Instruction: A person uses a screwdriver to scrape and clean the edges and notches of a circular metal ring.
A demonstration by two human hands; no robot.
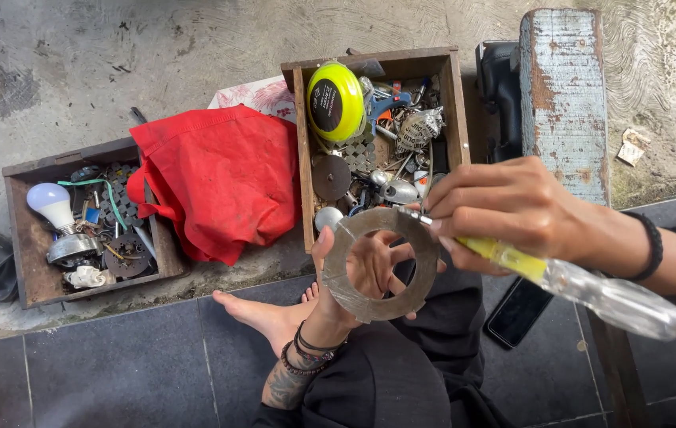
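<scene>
A grey metal ring [380,264] sits at the centre. At three o'clock is a screwdriver [584,287] with a yellow and clear handle. At eleven o'clock lies a red cloth [215,178], at twelve a yellow-green disc [336,101] with a black middle, at nine a white bulb [53,204].

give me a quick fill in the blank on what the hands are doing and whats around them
1. The left hand holds a flat metal ____ with a large hole in the middle.
2. The right hand holds a screwdriver whose handle is clear and ____.
3. Between the two wooden boxes lies a ____ cloth.
4. The left wooden box contains a white light ____.

Missing words: ring; yellow; red; bulb
</scene>
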